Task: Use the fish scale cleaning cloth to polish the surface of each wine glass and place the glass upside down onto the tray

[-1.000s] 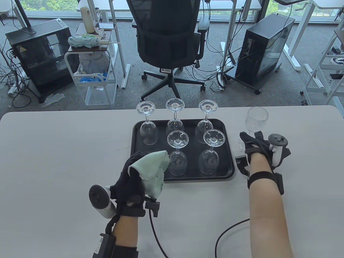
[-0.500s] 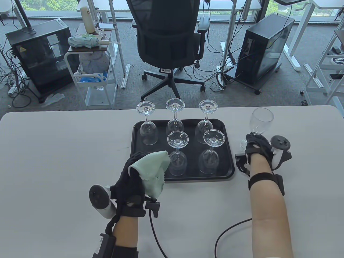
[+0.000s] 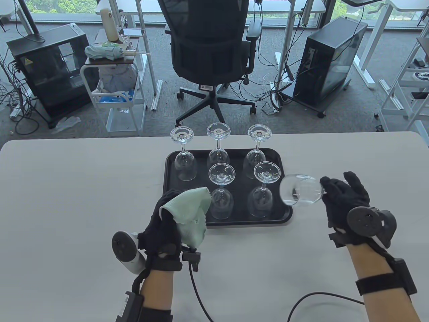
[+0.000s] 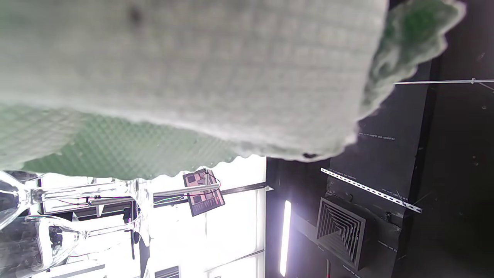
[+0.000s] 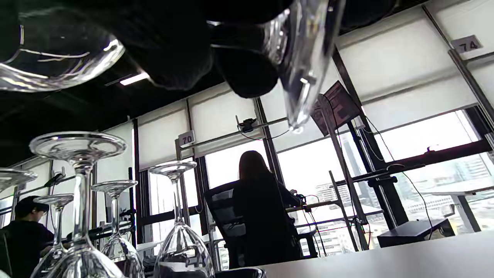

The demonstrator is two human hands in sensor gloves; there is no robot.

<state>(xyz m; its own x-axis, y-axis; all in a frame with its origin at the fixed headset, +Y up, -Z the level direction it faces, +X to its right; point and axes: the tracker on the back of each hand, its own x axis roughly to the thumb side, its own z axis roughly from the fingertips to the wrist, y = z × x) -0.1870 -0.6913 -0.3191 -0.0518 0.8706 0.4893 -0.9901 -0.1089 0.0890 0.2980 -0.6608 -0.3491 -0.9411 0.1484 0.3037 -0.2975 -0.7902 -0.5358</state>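
A black tray at the table's middle carries several wine glasses standing upside down. My right hand grips one more wine glass lying sideways in the air over the tray's right edge, its mouth pointing left. In the right wrist view that glass's bowl and foot flank my dark fingers. My left hand holds the pale green cloth draped over its fingers at the tray's front left corner. The cloth fills most of the left wrist view.
The white table stretches bare to the left. Cables trail from both wrists across the near edge. Behind the table stand an office chair, a white cart and computer cases. Two people sit in the background.
My right hand lifted the glass off the table right of the tray, tipped it from upright onto its side and carried it left and nearer. My left hand with the cloth stayed put.
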